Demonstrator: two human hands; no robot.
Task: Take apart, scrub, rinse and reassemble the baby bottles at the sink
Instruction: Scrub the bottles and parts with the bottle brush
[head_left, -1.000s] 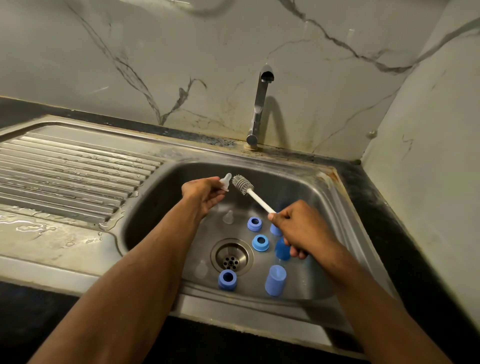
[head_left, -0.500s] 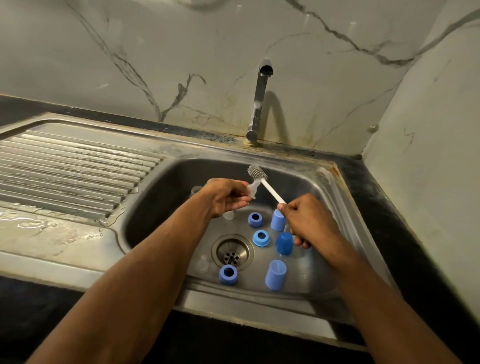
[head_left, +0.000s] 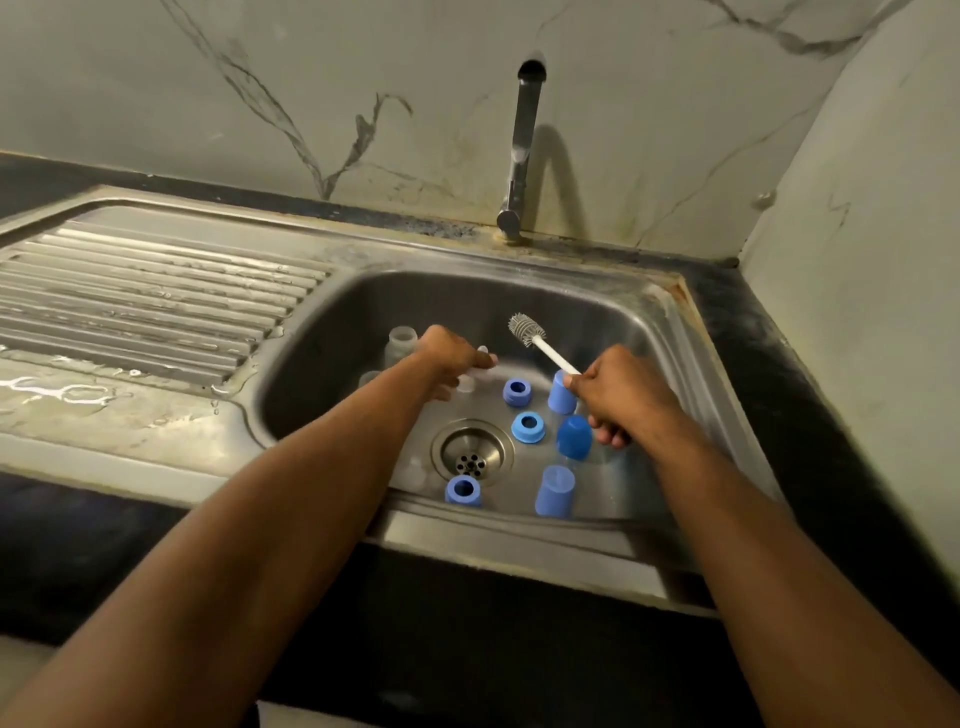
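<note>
Baby bottle parts lie taken apart in the sink (head_left: 691, 364), in the middle of the frame: three blue rings, one (head_left: 517, 391) above the drain (head_left: 471, 453), one (head_left: 528, 427) to its right and one (head_left: 462, 490) below it, and three blue caps (head_left: 573, 436) in a column at the right; a clear bottle body (head_left: 401, 347) stands at the left of the basin. One second ago the left hand (head_left: 451, 358) held a clear teat (head_left: 483, 358) up beside the brush head; now this hand has gone down and left, close to the basin floor, its fingers curled round the teat as far as I can see, though the teat is blurred. The right hand (head_left: 618, 397) grips the white handle of the brush (head_left: 524, 331); the bristles now point up at nothing. I judge that scrubbing of this teat is finished and it is being put down; the tap (head_left: 522, 150) gives no water, so rinsing and reassembly are not yet done.
</note>
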